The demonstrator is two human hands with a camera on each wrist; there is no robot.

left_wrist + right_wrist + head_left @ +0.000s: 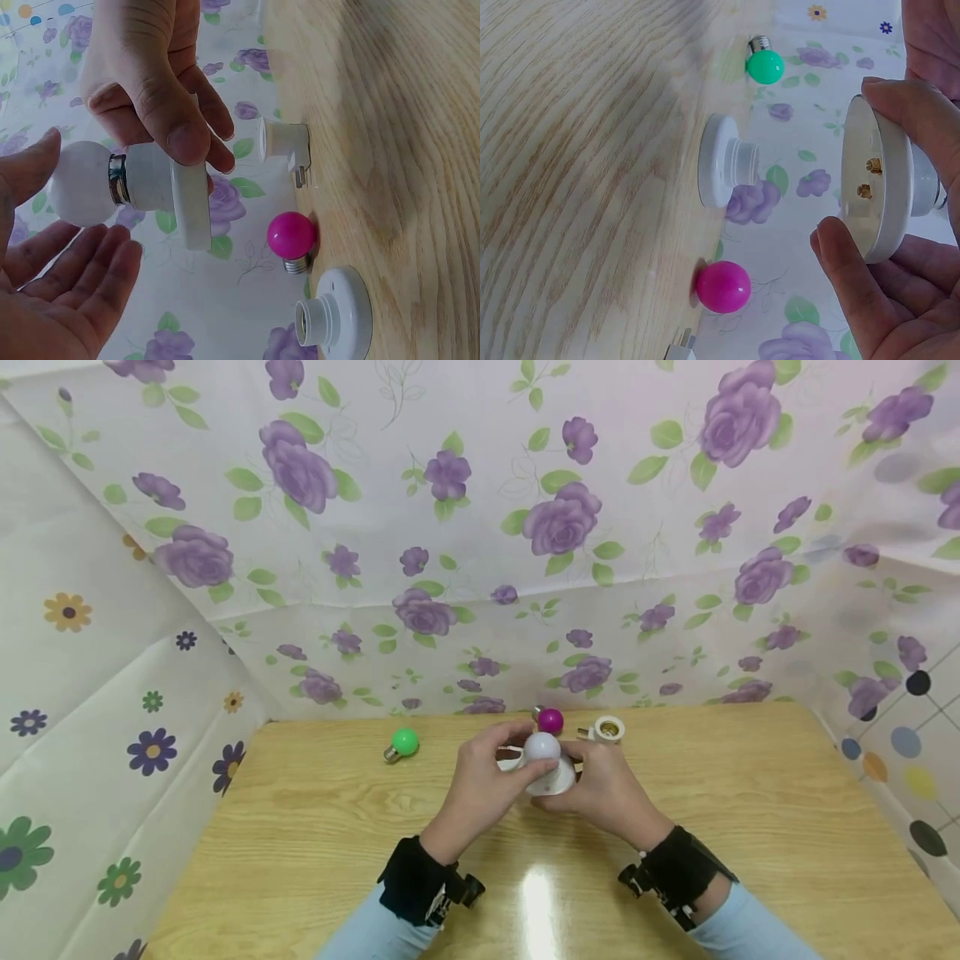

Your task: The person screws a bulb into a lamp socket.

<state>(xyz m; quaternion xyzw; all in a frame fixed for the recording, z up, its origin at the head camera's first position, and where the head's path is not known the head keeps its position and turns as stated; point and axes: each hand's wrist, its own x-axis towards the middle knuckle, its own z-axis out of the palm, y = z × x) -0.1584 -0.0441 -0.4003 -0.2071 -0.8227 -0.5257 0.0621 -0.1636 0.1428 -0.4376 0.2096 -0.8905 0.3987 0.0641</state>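
At the centre of the head view, above the wooden table (300, 827), the right hand (611, 789) pinches the flat base of a white lamp socket (176, 196) holding a white bulb (79, 184). The left hand (52, 285) cups the globe with relaxed, spread fingers. The assembly looks light, smooth and breakable, best gripped by the rigid base rim; the spare socket (334, 319) at lower right stands empty.

**A makeshift tabletop recording booth**

A light wooden table (300, 827) stands boxed in by floral sheeting: purple-rose cloth (480, 527) hung behind and over it, daisy-print cloth (90, 710) to its left, dotted cloth (907, 752) to its right. No room furniture shows beyond the table, only these draped backdrops.
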